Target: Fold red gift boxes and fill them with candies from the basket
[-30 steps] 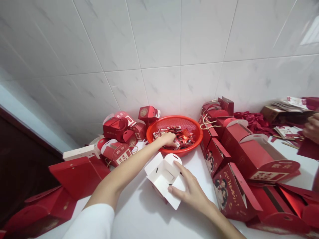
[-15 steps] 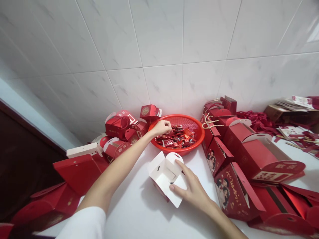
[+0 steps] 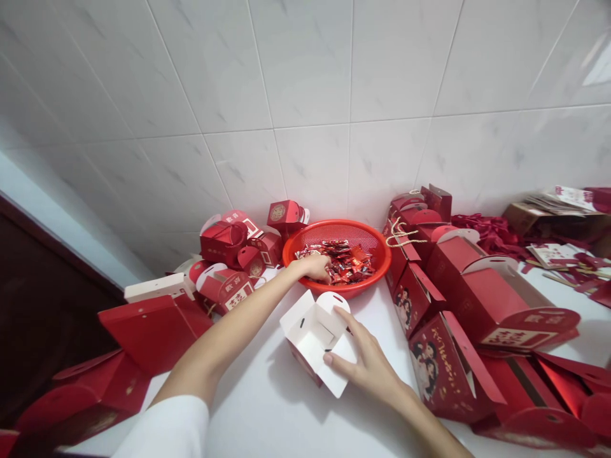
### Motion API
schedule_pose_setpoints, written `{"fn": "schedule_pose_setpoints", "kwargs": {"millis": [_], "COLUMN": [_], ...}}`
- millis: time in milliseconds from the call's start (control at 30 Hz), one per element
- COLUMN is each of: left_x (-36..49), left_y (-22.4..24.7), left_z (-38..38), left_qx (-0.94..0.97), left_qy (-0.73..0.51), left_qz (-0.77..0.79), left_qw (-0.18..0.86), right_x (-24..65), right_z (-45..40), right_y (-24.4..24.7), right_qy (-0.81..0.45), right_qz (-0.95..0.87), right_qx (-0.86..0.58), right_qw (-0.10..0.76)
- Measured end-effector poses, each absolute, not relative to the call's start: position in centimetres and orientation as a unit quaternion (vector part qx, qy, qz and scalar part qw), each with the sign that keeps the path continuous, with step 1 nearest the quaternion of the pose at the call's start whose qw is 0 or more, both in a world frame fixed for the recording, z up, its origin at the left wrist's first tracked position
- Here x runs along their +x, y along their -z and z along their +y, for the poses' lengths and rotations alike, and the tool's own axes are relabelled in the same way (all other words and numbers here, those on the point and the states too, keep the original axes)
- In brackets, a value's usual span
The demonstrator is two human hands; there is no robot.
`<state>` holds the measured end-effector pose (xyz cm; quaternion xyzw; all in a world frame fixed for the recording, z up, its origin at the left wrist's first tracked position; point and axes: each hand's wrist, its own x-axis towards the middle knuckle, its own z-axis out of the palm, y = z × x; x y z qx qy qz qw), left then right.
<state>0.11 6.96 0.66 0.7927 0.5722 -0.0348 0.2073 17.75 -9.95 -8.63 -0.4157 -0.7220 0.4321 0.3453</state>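
My left hand (image 3: 317, 268) reaches into a red plastic basket (image 3: 367, 230), its fingers curled down among the wrapped candies (image 3: 357, 262). Whether a candy is between the fingertips is hidden. In front of the basket, a small open gift box (image 3: 312, 340) stands on the white table, its white inside facing up and its flaps spread. No candy shows in the part of the inside that I can see. My right hand (image 3: 366, 361) grips the box on its right side, thumb and fingers on the flaps.
Red gift boxes (image 3: 223, 242) are piled on the left. More red boxes (image 3: 477, 286) stand in rows on the right, some with rope handles (image 3: 400, 234). Behind them lie dark red ribbons (image 3: 491, 230) and a cardboard carton (image 3: 520, 219). A tiled wall (image 3: 310, 159) rises behind the basket.
My left hand has moved slightly right and lower, from above the basket's left side down onto the candies. My right hand and the box stay almost where they were.
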Motion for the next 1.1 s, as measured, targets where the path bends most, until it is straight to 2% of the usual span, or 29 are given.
{"fn": "schedule_pose_setpoints", "kwargs": {"millis": [233, 433, 600, 767, 1100], "left_x": [-0.6, -0.8, 0.4, 1.6, 4.2], "left_y": [-1.1, -1.8, -1.2, -0.3, 0.6], "left_z": [7.2, 7.2, 7.5, 7.9, 7.1], "left_qx": [0.774, 0.735, 0.734, 0.766, 0.810], "left_qy": [0.012, -0.093, -0.168, -0.113, -0.009], "left_qz": [0.593, 0.603, 0.587, 0.561, 0.551], "left_qw": [0.222, 0.296, 0.298, 0.293, 0.201], "right_x": [17.9, 18.0, 17.9, 17.9, 18.0], "right_z": [-10.0, -10.1, -10.0, -10.0, -10.0], "right_y": [8.5, 8.4, 8.4, 8.3, 8.5], "right_qy": [-0.429, -0.425, -0.421, -0.418, -0.401], "right_qz": [-0.726, -0.731, -0.734, -0.737, -0.748], "right_qx": [-0.418, -0.417, -0.417, -0.416, -0.409], "right_qw": [0.338, 0.334, 0.332, 0.330, 0.336]}}
